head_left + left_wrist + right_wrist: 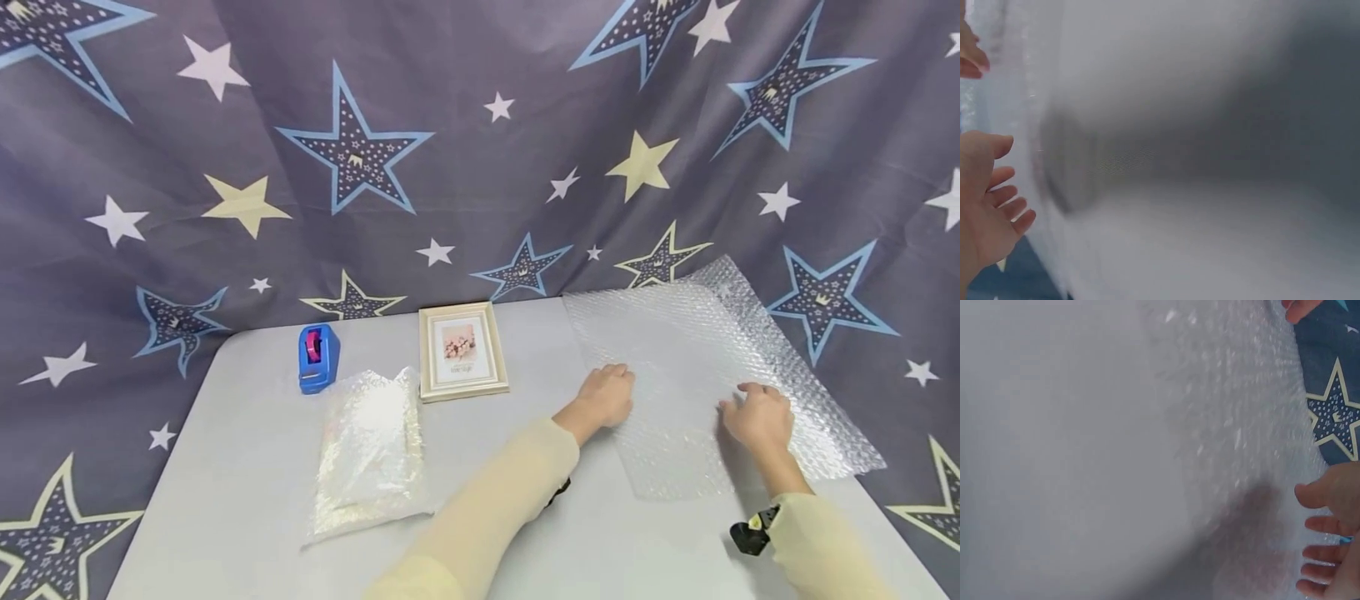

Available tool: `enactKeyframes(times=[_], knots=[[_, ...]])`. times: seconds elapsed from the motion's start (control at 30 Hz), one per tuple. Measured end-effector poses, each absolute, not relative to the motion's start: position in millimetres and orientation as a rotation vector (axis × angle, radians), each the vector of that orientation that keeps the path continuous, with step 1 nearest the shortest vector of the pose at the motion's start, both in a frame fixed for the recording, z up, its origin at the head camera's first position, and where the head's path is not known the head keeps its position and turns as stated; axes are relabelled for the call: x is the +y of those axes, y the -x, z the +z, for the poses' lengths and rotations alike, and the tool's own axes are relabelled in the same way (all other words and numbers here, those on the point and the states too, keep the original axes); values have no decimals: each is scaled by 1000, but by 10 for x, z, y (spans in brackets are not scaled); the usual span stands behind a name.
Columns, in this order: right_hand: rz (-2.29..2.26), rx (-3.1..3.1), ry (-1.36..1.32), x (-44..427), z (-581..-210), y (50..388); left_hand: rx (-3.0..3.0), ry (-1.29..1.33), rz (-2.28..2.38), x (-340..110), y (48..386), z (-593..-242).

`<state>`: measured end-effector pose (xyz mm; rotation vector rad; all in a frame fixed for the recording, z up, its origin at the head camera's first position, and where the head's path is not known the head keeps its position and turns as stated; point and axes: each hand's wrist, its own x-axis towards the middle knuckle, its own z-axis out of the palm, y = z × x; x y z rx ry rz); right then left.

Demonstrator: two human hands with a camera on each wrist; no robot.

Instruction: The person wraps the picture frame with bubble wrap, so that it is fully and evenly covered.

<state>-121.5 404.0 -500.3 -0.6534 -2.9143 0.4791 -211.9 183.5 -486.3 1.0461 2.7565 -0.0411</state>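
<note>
A clear sheet of bubble wrap (667, 350) lies spread over the right part of the table, its far and right edges reaching the curtain. My left hand (609, 395) is at the sheet's left edge, palm down. Over the sheet's right half is my right hand (763, 419), casting a shadow on it. In the left wrist view the left hand (988, 203) has loosely bent fingers with nothing between them. The right wrist view shows the right hand (1338, 531) with fingers apart and relaxed above the bubble wrap (1229, 394). Whether either hand touches the sheet is unclear.
A cream picture frame (427, 350) with a flower print lies left of the bubble wrap. Beside it is a shiny, translucent packet (371, 450), and behind that a blue tape dispenser (324, 367). A star-patterned curtain (465, 175) borders the white table (225, 467).
</note>
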Motion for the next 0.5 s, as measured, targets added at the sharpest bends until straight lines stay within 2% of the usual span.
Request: enactKeyframes(times=[0.2, 0.5], knots=[[484, -2972, 820, 4022, -5051, 1186, 2739, -1012, -95, 1754, 2149, -4950], [541, -2976, 708, 4018, -5081, 1262, 2751, -1157, -182, 1627, 2218, -4940]])
